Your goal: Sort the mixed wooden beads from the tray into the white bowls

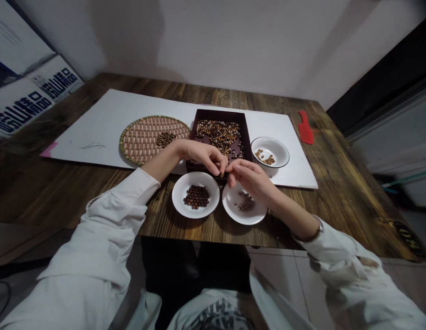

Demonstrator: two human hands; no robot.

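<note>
a brown bead is pinched in the nearly closed fingertips of the left hand, above the near edge of the dark tray of mixed beads. the fingers of the right hand are bent just beside it; whether anything is held cannot be told. a light, low pinch is advised, as round beads could roll off. on the boxes at left, "崂山精品" can apparently be read.

L grip is v. near R grip, fingers bent, forearms angled inwd.
</note>
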